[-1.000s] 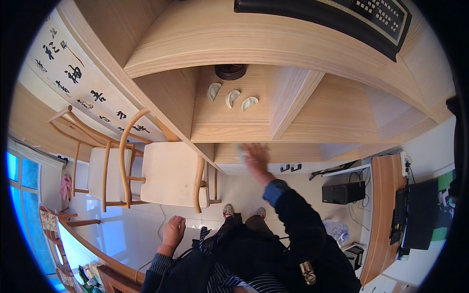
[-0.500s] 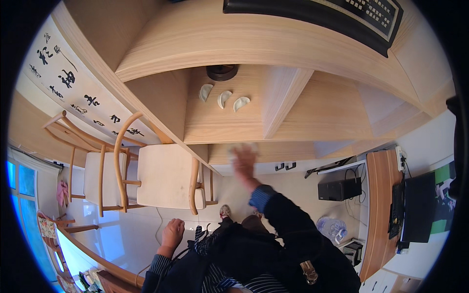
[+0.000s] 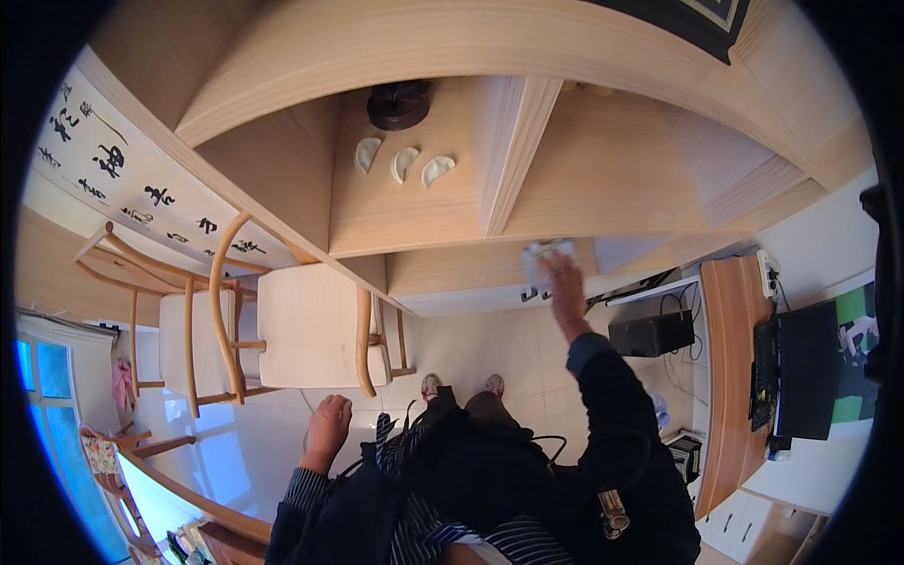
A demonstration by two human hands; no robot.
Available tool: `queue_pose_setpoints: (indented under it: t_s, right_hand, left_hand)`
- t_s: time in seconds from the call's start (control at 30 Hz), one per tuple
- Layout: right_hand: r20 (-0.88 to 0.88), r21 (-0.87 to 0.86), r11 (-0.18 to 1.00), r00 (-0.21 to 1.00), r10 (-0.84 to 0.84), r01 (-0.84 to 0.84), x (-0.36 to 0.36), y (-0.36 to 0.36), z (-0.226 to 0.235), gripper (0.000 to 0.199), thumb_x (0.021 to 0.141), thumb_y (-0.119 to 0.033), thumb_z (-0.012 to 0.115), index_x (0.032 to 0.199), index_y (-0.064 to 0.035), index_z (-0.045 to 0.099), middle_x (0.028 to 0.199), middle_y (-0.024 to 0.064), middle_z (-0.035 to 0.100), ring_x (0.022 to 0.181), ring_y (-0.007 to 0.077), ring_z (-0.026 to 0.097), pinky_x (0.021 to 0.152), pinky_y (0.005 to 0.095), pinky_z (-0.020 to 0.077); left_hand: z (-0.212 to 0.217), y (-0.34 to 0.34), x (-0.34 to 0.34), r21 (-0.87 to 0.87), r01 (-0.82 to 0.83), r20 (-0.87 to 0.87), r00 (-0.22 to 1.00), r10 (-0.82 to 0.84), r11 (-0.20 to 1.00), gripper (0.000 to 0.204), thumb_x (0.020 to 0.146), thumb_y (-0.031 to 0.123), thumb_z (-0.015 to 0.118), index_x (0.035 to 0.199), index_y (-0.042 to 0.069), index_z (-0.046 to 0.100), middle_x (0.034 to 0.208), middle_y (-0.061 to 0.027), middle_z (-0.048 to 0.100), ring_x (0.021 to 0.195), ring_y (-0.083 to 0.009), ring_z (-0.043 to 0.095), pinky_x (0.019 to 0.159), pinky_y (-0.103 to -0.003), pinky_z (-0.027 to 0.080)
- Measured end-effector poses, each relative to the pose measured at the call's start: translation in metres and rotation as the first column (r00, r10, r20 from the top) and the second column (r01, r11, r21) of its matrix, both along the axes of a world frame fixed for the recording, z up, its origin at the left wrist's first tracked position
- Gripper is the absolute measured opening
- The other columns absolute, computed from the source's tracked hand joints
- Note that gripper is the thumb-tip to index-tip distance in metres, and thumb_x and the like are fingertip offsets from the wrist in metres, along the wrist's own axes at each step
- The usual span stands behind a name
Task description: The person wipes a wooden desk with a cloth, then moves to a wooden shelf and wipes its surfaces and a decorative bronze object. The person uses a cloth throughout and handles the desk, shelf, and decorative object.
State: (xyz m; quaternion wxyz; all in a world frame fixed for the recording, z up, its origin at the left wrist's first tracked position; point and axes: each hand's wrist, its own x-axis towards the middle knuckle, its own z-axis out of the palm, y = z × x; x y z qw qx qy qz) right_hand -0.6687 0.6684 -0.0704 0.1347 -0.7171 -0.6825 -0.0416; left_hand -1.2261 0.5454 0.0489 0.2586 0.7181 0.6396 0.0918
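One pale cloth, gripped by the right hand, has moved rightward along the lower shelf to right of the frame's centre, so it covers another stretch. The left hand, lower left, stays loosely clenched, seemingly empty.

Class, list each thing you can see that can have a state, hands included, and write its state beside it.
Right hand: fingers extended, on the pale cloth
Pale cloth: under the right hand, at the lower shelf
Left hand: fingers curled in, away from the shelves
Three white crescents: lying separate
Cabinet doors: shut
Nearer chair: standing upright
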Motion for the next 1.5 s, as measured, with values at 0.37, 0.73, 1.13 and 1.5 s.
queue_pose_setpoints:
  t_s: [0.37,0.73,1.13,1.5]
  right_hand:
    - [-0.237,0.215,0.972,0.970,-0.044,0.096,-0.112,0.004,-0.014,0.043,0.094,-0.011,0.051,0.133,-0.0238,0.064,0.150,0.0043,0.053,0.138,0.0312,0.046,0.113,0.0483,0.0360]
    - [-0.239,0.267,0.955,0.952,0.194,-0.128,-0.058,-0.004,0.009,0.038,0.085,-0.005,0.056,0.116,-0.0215,0.072,0.137,0.0018,0.064,0.127,0.0279,0.058,0.106,0.0447,0.0457]
    - [-0.643,0.147,0.989,0.759,0.101,-0.007,-0.106,0.001,-0.018,0.031,0.088,-0.003,0.053,0.110,-0.0175,0.070,0.133,0.0099,0.065,0.118,0.0325,0.062,0.104,0.0451,0.0476]
    - [-0.895,-0.137,0.858,0.434,0.107,-0.494,-0.074,-0.066,0.223,0.042,0.093,-0.002,0.052,0.133,-0.0088,0.063,0.106,0.0145,0.074,0.083,0.0155,0.068,0.074,0.0332,0.0532]
  left_hand:
    - [0.007,0.015,0.031,-0.020,0.065,-0.011,0.998,-0.065,0.998,0.014,0.096,0.020,0.063,0.094,0.007,0.067,0.091,-0.0131,0.068,0.088,-0.0361,0.067,0.076,-0.047,0.054]
    - [0.024,0.033,0.056,0.105,0.148,-0.011,0.989,-0.147,0.983,0.013,0.095,0.018,0.066,0.090,0.006,0.066,0.088,-0.0130,0.067,0.083,-0.0359,0.067,0.072,-0.046,0.054]
    - [0.018,0.029,0.070,0.071,0.168,-0.020,0.986,-0.167,0.983,0.016,0.096,0.022,0.064,0.091,0.007,0.066,0.088,-0.0133,0.068,0.083,-0.0363,0.068,0.072,-0.047,0.055]
    - [0.074,0.078,0.100,0.351,0.180,0.037,0.978,-0.205,0.919,0.011,0.094,0.018,0.066,0.092,0.007,0.066,0.086,-0.0122,0.067,0.081,-0.0346,0.067,0.070,-0.045,0.055]
